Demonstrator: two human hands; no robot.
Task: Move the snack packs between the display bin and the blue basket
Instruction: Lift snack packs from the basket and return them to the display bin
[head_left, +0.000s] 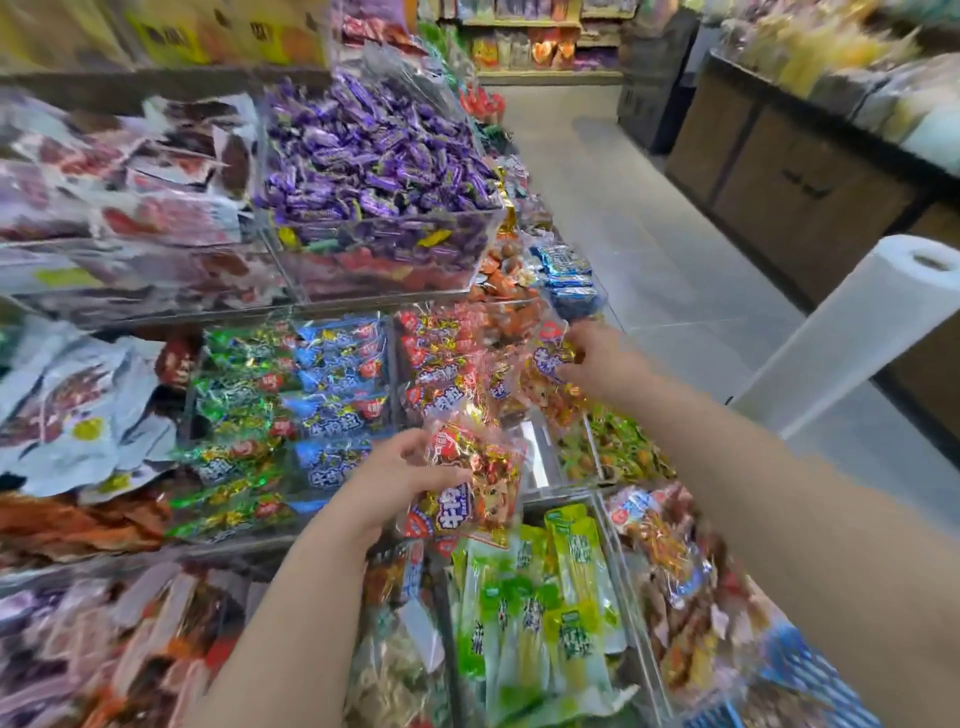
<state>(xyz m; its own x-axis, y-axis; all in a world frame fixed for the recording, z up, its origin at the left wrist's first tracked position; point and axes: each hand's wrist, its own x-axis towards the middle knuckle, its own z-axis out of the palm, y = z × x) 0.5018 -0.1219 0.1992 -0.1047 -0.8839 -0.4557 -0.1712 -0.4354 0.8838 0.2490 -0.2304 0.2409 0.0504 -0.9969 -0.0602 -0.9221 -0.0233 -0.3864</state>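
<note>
Red-and-gold snack packs (441, 358) lie heaped in the clear display bin (539, 454); near pack (470, 478) held tilted before it; far pack (550, 371) held at its right; blue basket (802, 670) lower right.

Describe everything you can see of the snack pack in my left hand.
The snack pack is a glossy, crinkly clear-plastic bag, mostly red and gold, with a blue-and-white label toward its lower end and small wrapped pieces inside. It hangs tilted before the clear display bin. The left hand grips its left edge, thumb on the front. Print unreadable.
</note>
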